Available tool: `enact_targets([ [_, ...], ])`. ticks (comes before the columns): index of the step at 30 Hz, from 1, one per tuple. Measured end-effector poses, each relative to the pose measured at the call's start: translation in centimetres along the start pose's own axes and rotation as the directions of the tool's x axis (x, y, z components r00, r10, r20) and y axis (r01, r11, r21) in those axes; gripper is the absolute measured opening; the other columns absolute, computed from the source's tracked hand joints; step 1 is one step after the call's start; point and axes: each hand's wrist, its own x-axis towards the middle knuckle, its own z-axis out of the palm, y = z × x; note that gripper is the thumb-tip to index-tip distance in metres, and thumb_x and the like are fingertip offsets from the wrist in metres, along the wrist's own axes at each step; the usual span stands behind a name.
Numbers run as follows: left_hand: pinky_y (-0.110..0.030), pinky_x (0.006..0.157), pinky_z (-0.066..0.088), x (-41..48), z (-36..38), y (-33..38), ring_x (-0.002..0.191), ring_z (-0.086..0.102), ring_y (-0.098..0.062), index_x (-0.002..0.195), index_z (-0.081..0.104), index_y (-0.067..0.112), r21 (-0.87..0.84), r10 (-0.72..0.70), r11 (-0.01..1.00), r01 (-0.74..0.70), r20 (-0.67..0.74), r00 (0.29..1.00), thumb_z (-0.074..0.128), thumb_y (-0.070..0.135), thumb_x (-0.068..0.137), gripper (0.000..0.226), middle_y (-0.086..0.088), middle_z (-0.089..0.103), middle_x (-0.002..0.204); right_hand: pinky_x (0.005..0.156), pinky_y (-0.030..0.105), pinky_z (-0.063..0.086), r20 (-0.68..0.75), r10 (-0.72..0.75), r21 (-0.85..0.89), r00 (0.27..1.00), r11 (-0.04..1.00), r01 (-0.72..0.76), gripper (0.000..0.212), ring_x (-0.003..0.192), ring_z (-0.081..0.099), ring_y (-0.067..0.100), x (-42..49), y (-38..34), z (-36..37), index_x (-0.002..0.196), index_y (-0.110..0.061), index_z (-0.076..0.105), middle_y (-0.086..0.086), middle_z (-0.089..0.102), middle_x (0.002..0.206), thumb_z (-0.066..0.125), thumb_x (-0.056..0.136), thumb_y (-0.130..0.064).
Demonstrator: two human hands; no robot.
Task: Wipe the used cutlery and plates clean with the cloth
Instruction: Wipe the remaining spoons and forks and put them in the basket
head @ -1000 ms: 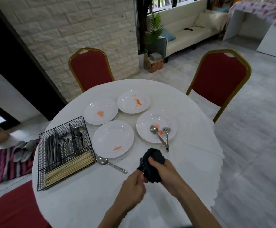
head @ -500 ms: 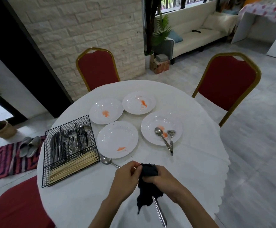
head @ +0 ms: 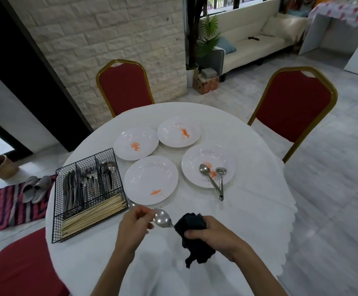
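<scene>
My left hand pinches the bowl end of a metal spoon just above the white table. My right hand grips a black cloth bunched around that spoon's handle, which is hidden inside it. Several white plates carry orange smears: one close by, one far left, one at the back and one on the right. Two used spoons lie crossed on the right plate. Part of another spoon shows behind my left hand.
A black wire cutlery basket with knives, forks, spoons and chopsticks stands at the table's left. Red chairs stand at the back, right and near left. The table's scalloped edge runs down the right.
My hands have drawn apart. The spoon, which hung handle-down below the cloth, now lies sideways with its bowl out in my left hand and its handle inside the cloth.
</scene>
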Motion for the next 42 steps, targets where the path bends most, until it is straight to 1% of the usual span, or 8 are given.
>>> enact_targets([
  [2,-0.033,0.066,0.050,0.5,-0.2,-0.1,0.070,0.067,-0.020,0.088,0.070,0.009,-0.041,0.003,0.999,-0.006,-0.074,0.997,0.066,0.015,0.093,0.009,-0.006,0.074,0.081,0.060,0.026,0.055,0.000,0.004,-0.002,1.000,1.000,-0.004,0.009,0.079,0.072,0.021,0.0,-0.3,0.3,0.100,-0.010,0.069,0.011,0.077,0.091,0.065,0.093,-0.012],
  [5,-0.037,0.067,0.053,-0.1,1.2,0.0,0.070,0.069,-0.019,0.087,0.066,0.013,-0.014,0.041,0.999,-0.043,-0.130,0.991,0.063,0.018,0.094,0.009,-0.005,0.073,0.082,0.063,0.023,0.055,-0.041,0.002,-0.012,0.999,1.000,-0.002,0.010,0.081,0.074,0.019,0.4,-0.5,0.8,0.101,-0.010,0.069,0.015,0.078,0.097,0.065,0.092,-0.010],
  [11,-0.042,0.073,0.057,-2.0,4.3,-0.9,0.059,0.071,-0.010,0.082,0.059,0.010,0.105,0.070,0.992,-0.071,0.016,0.997,0.062,0.028,0.096,0.022,-0.003,0.073,0.073,0.067,0.030,0.059,-0.170,0.008,0.019,0.985,1.000,-0.005,0.019,0.080,0.075,0.021,1.1,0.2,0.9,0.108,-0.008,0.066,0.013,0.076,0.092,0.068,0.089,-0.009],
  [16,-0.044,0.075,0.057,-0.8,2.0,-0.9,0.069,0.073,-0.016,0.088,0.063,0.013,0.079,0.039,0.996,-0.033,-0.079,0.996,0.058,0.023,0.099,0.016,-0.003,0.074,0.082,0.074,0.030,0.059,-0.087,0.013,0.035,0.996,0.999,-0.010,0.014,0.087,0.076,0.023,0.3,0.8,0.0,0.104,-0.009,0.068,0.012,0.077,0.091,0.068,0.090,-0.012],
  [22,-0.041,0.070,0.056,-0.3,1.0,-0.8,0.078,0.072,-0.025,0.094,0.056,0.016,-0.013,0.023,1.000,-0.026,-0.203,0.979,0.052,0.021,0.102,0.010,-0.007,0.070,0.092,0.061,0.025,0.054,-0.078,0.007,0.008,0.997,1.000,-0.007,0.007,0.076,0.072,0.019,0.4,0.4,0.0,0.096,-0.009,0.067,0.006,0.073,0.083,0.067,0.089,-0.009],
  [28,-0.034,0.065,0.056,-2.0,3.8,-1.7,0.069,0.073,-0.020,0.099,0.048,0.012,-0.008,0.015,1.000,-0.016,-0.092,0.996,0.042,0.015,0.104,0.009,-0.009,0.072,0.084,0.065,0.029,0.057,-0.099,0.023,0.019,0.995,1.000,-0.021,0.018,0.080,0.075,0.024,0.6,0.5,-0.2,0.105,0.000,0.066,0.012,0.074,0.085,0.065,0.088,-0.004],
  [36,-0.035,0.067,0.058,-1.4,2.8,-2.2,0.067,0.073,-0.017,0.097,0.051,0.014,0.017,-0.017,1.000,0.017,-0.016,1.000,0.047,0.012,0.102,0.007,-0.011,0.072,0.087,0.070,0.030,0.058,-0.124,0.037,0.028,0.992,0.999,-0.034,0.013,0.082,0.075,0.023,0.8,1.3,-0.5,0.101,-0.006,0.067,0.012,0.076,0.086,0.067,0.088,-0.007],
  [42,-0.039,0.072,0.059,-0.8,2.1,-2.5,0.071,0.074,-0.019,0.104,0.055,0.015,-0.036,-0.042,0.998,0.041,-0.015,0.999,0.053,0.018,0.102,0.004,-0.009,0.075,0.087,0.081,0.039,0.060,-0.134,0.039,0.038,0.990,0.999,-0.034,0.018,0.090,0.076,0.030,1.4,1.5,-0.4,0.105,-0.004,0.067,0.014,0.077,0.089,0.069,0.088,-0.009],
])
